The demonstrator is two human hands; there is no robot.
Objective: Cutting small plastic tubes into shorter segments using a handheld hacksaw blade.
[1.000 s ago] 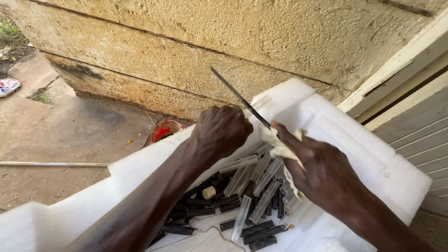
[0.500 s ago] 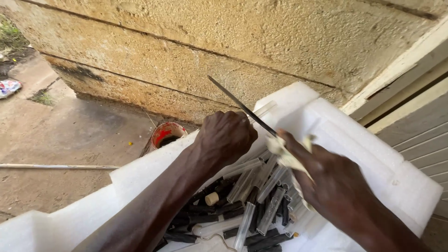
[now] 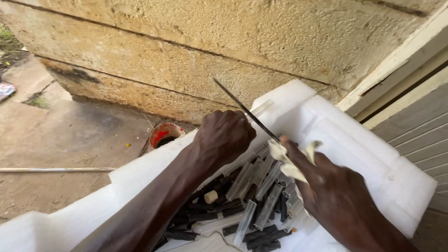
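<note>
My left hand (image 3: 224, 137) is closed around the handle of a thin dark knife blade (image 3: 242, 108) that points up and to the left. Close beside it, my right hand (image 3: 333, 196) grips a pale, torn scrap of cloth-like material (image 3: 288, 161) pressed against the blade near the handle. Both hands hover over a white foam box (image 3: 354, 144) holding several clear plastic tubes (image 3: 254, 186) and several short black cylinders (image 3: 261, 233). A small cork-like stopper (image 3: 211, 196) lies among them.
A rough yellowish stone wall (image 3: 210, 51) rises behind the box. A red and white round tin (image 3: 163, 135) sits on the concrete ground by the wall. A thin rod (image 3: 56, 170) lies on the ground at left. A pale door frame (image 3: 396, 79) stands at right.
Both hands have stayed together over the box, with the right hand and its pale scrap shifting slightly along the blade. The view has drifted a little.
</note>
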